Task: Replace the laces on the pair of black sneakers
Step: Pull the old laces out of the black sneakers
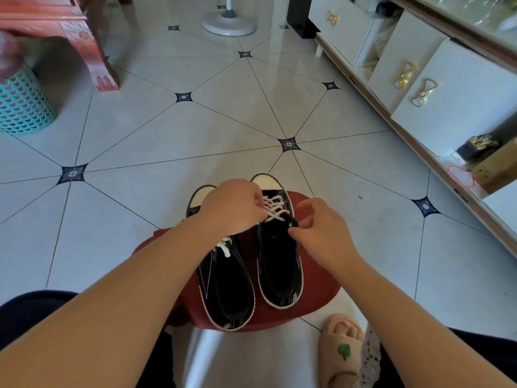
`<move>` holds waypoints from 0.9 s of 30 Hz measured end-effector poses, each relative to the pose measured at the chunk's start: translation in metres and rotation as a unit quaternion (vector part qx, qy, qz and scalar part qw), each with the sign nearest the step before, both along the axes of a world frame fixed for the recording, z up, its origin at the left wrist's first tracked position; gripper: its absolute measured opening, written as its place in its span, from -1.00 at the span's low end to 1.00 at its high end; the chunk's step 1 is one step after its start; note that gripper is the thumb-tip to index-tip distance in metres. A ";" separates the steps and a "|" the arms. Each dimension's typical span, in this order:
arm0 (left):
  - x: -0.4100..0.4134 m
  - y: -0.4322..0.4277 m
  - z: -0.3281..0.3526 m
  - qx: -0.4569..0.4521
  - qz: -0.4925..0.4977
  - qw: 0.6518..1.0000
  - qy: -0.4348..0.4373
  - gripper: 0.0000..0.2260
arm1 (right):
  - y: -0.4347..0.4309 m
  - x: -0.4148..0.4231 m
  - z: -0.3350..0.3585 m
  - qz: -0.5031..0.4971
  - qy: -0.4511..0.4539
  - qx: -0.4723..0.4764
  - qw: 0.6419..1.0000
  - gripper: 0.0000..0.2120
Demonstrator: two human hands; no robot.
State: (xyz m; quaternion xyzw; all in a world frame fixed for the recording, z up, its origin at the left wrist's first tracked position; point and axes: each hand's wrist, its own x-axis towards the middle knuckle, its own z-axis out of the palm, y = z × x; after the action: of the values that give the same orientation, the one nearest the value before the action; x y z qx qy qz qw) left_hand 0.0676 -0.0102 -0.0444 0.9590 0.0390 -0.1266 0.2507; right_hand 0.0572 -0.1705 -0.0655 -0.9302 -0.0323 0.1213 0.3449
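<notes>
The floor (195, 130) is pale tile. On it, close in front of the seated person, a red stool (316, 298) carries both black sneakers side by side, toes pointing away. The work is on the right sneaker (279, 264). The left hand (232, 208) reaches across with its fingers curled down on the white lace (275, 210), which crosses through the front rows of eyelets. The right hand (321, 228) pinches the sneaker's collar edge just by a top eyelet, and that eyelet looks empty. I judge this as a mid-lacing step on that sneaker, though one frame cannot tell whether the lace is going in or coming out. The next move calls for a fine pinch on the lace end, which the left hand hides, while the right hand steadies the eyelet flap. The left sneaker (229, 289) lies partly under the left forearm. It shows a white lace bunched near its tongue and seems to wait its turn. Around them are a white cabinet (453, 107) along the right, a red wooden table (84, 37) and a teal basket (22, 105) at far left, and a fan base (229, 23) ahead, all well apart from the work. A beige slipper (341, 351) sits just beside the stool. Only the crossing forearm gets in the way.
</notes>
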 end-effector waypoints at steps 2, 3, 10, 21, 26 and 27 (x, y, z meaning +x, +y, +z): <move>0.004 0.003 0.006 -0.196 0.120 0.973 0.002 -0.93 | -0.001 0.000 0.001 -0.001 0.007 -0.001 1.000 -0.66; 0.006 0.008 0.013 -0.352 0.196 0.915 0.026 -0.93 | -0.001 0.000 0.002 -0.002 0.011 0.000 1.000 -0.65; 0.000 0.011 0.014 -0.172 0.077 0.981 0.033 -0.85 | 0.001 0.001 0.004 0.030 0.015 0.004 0.999 -0.58; -0.007 0.013 0.010 0.082 0.052 0.995 0.016 -0.31 | 0.015 0.003 -0.005 0.123 -0.103 -0.136 0.978 -0.73; -0.011 0.000 0.000 0.002 -0.013 1.000 -0.014 -0.15 | 0.021 0.010 -0.003 0.085 -0.137 -0.026 0.986 -0.88; -0.012 -0.001 -0.002 -0.009 -0.016 1.000 0.006 -0.14 | 0.020 0.013 -0.001 0.039 -0.114 0.039 0.992 -0.87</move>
State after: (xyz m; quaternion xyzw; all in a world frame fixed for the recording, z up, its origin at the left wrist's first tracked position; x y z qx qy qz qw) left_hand 0.0554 -0.0116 -0.0459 0.9565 0.0244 -0.1364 0.2567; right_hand 0.0699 -0.1507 -0.0667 -0.9218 -0.1126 0.0265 0.3699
